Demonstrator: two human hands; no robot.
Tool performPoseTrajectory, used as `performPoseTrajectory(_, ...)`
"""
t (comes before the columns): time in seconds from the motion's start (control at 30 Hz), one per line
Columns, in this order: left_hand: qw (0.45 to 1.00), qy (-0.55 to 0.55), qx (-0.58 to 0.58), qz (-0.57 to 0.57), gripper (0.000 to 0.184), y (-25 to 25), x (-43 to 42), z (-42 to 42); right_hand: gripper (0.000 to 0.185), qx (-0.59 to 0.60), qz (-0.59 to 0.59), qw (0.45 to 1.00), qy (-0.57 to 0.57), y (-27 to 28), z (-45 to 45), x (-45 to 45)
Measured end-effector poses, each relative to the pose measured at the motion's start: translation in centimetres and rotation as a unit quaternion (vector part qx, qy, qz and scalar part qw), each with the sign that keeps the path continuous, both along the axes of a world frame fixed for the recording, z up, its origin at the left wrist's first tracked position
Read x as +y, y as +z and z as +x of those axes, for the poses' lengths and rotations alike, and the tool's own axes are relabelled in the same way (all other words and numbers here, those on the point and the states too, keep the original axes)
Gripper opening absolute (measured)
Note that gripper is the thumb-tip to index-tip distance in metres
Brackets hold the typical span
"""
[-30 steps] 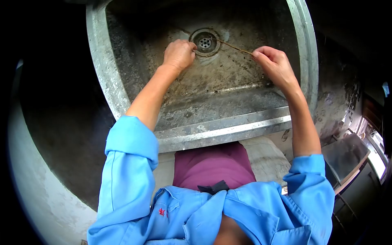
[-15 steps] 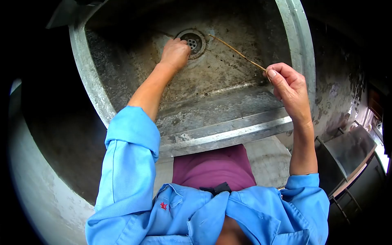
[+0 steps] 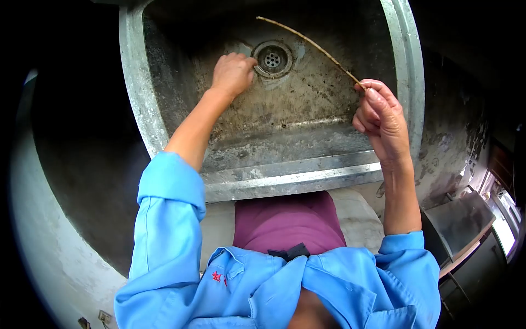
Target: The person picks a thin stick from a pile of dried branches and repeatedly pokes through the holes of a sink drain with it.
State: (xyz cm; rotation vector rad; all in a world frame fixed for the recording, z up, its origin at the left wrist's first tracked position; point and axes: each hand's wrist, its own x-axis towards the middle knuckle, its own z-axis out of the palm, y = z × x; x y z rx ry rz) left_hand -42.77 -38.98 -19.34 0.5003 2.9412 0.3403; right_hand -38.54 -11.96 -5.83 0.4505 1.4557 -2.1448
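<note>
My right hand point(image 3: 382, 115) pinches one end of a thin brown stick point(image 3: 319, 47) between thumb and fingers. The stick, slightly bowed, slants up and left over the sink point(image 3: 274, 175), its tip beyond the drain. My left hand point(image 3: 233, 74) is low in the basin, just left of the round drain point(image 3: 272, 59) with its perforated strainer. The fingers of that hand are curled down with the tips mostly hidden, and whatever may be between them cannot be made out. Stains and dark specks cover the sink floor.
The raised metal rim point(image 3: 408, 71) of the sink runs round both sides and the front, close to my body. To the lower right stands a metal-topped piece of furniture point(image 3: 463, 222). A stained wall point(image 3: 446, 148) lies beyond the sink's right side.
My left hand has shifted from over the drain's edge to its left, uncovering the drain. The stick's tip has swung up and left in my right hand. The view has moved slightly.
</note>
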Motion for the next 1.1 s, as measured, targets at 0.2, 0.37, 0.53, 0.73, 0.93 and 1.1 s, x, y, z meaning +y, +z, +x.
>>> performPoseTrajectory(0.2,0.993,-0.065,-0.052,-0.084,0.015,-3.0,3.5,-0.5,0.022,0.026,0.020,0.993,-0.112,-0.6,1.4,0.3)
performPoseTrajectory(0.37,0.989,-0.079,-0.049,-0.117,0.010,-4.5,3.5,-1.1,0.025,0.047,0.010,0.994,-0.100,-0.1,3.0,2.4)
performPoseTrajectory(0.53,0.988,-0.092,-0.045,-0.117,0.008,-4.5,3.5,-1.2,0.027,0.033,0.009,0.992,-0.121,0.0,3.7,3.2)
performPoseTrajectory(0.73,0.997,-0.069,0.006,0.021,0.006,0.2,3.0,-0.8,0.023,0.032,0.082,0.987,-0.135,-0.4,3.4,2.8)
performPoseTrajectory(0.93,0.961,0.174,-0.014,0.216,0.011,18.2,-5.9,5.3,0.021,0.097,0.282,0.952,0.063,-0.7,0.7,1.9)
performPoseTrajectory(1.1,0.752,0.562,0.015,0.344,0.030,18.7,-20.0,17.9,0.028,0.215,0.466,0.842,0.165,-2.9,-2.8,-0.5)
